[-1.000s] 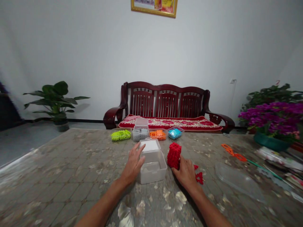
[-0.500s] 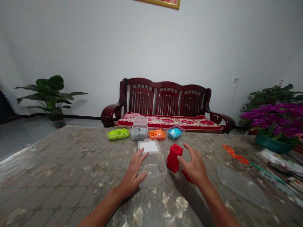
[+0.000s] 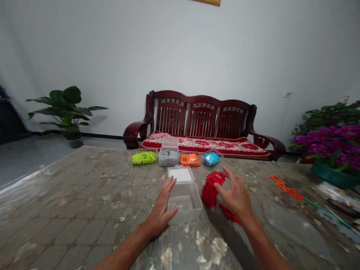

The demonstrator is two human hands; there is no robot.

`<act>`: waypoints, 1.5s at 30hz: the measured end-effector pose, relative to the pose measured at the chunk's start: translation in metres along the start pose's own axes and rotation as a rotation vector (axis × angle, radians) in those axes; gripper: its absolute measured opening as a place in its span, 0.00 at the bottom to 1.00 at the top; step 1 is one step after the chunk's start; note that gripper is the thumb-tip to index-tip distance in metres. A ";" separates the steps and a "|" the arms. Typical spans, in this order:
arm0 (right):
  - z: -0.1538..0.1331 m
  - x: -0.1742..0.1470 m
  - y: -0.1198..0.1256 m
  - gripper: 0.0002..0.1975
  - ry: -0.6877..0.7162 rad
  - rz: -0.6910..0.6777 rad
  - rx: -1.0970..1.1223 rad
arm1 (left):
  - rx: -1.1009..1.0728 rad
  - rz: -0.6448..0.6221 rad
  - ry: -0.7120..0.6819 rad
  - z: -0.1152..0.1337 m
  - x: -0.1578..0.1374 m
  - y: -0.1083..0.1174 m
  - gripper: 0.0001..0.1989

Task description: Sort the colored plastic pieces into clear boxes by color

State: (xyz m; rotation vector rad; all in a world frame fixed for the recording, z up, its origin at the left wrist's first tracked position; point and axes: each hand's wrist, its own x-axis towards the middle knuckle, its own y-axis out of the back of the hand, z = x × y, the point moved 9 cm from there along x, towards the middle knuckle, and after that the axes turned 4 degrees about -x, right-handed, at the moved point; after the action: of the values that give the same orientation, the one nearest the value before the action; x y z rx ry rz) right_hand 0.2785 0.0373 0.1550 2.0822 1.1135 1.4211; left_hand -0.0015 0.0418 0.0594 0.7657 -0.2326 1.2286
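Left hand (image 3: pixel 163 205) loosely spread at an open clear box (image 3: pixel 189 215), right hand's (image 3: pixel 237 197) thumb and finger at stacked red pieces (image 3: pixel 209 192), grip unclear, patterned counter (image 3: pixel 81 225).

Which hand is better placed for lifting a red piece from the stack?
Probably the right hand: its fingers are at the top of the red stack, while the left hand is beside the clear box.

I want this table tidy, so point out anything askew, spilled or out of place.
The red stack looks askew, its top leaning toward the right hand. Loose red pieces lie apart from it on the table, outside any box. No damage stands out.
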 end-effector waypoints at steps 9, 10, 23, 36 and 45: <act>-0.082 -0.030 -0.046 0.36 0.151 -0.499 0.216 | -0.145 0.022 0.047 -0.002 -0.002 0.000 0.43; -0.094 -0.033 -0.054 0.36 0.192 -0.548 0.199 | -0.149 0.024 0.046 -0.002 -0.002 0.000 0.43; -0.080 -0.016 -0.037 0.21 0.216 -0.269 0.272 | -0.096 0.019 0.034 0.002 -0.001 0.000 0.42; -0.017 0.006 -0.012 0.27 0.080 -0.181 -0.219 | -0.074 -0.018 0.024 0.006 0.000 -0.002 0.38; -0.016 0.008 -0.010 0.32 0.048 -0.193 -0.107 | -0.069 -0.025 0.039 0.003 0.000 -0.002 0.38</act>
State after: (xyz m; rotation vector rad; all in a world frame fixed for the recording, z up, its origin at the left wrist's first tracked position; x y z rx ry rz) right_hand 0.2618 0.0477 0.1592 1.8231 1.1947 1.4106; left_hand 0.0007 0.0396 0.0607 0.6827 -0.2311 1.2049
